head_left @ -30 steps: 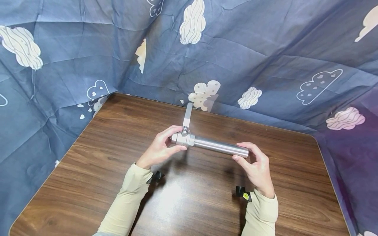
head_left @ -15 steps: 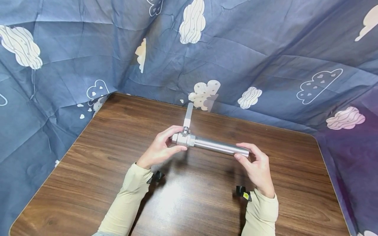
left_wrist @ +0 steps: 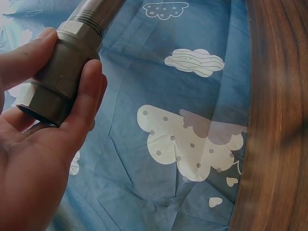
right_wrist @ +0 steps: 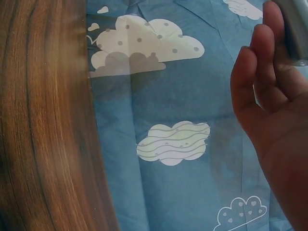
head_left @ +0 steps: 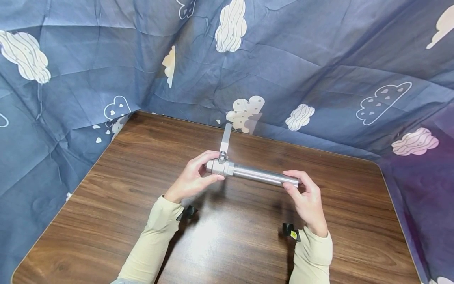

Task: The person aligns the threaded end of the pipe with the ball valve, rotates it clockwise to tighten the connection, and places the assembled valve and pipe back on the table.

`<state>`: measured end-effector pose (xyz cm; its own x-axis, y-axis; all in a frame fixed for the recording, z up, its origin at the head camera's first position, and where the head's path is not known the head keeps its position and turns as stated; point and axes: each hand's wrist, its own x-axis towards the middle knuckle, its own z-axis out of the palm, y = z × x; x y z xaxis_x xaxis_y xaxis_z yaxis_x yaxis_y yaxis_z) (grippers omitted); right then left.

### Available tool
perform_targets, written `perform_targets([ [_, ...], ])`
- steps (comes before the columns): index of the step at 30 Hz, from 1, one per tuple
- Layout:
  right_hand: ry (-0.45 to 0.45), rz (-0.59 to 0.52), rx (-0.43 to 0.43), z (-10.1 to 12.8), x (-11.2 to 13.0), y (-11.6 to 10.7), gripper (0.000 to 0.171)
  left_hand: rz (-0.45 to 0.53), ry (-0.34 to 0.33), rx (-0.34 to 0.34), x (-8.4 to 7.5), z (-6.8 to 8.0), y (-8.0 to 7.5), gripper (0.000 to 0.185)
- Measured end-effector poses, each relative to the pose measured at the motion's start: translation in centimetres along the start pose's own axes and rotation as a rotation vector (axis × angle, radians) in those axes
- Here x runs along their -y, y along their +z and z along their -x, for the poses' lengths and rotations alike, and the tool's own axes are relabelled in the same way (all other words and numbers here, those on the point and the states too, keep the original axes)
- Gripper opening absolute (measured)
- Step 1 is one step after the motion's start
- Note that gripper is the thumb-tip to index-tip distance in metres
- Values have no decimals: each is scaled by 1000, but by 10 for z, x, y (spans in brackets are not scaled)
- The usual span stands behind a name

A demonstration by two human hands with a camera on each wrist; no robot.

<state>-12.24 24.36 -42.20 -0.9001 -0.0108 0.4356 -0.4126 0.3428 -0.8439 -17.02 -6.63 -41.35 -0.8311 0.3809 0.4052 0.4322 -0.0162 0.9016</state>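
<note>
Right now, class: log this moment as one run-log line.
left hand: grips valve body | right hand: holds pipe end | lever: points away | above table

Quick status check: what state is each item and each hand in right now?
Valve body: gripped by left hand, held above the table.
Lever handle: crosswise to the pipe.
Pipe: threaded into valve, far end held by right hand.
</note>
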Motion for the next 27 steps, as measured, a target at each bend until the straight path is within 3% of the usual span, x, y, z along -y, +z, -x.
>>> perform_targets([
  [4, -27, -33, 30, 0, -1, 1, 26, -1, 10, -12, 0, 0, -1, 51],
  [9, 7, -78, 51, 1, 2, 0, 45, -3, 14, -17, 0, 0, -2, 51],
  [15, 8, -15, 68, 3, 7, -4, 61, 1, 10, -15, 0, 0, -2, 51],
  [27, 58, -64, 44, 4, 7, -7, 51, 1, -18, -8, -1, 0, -2, 51],
])
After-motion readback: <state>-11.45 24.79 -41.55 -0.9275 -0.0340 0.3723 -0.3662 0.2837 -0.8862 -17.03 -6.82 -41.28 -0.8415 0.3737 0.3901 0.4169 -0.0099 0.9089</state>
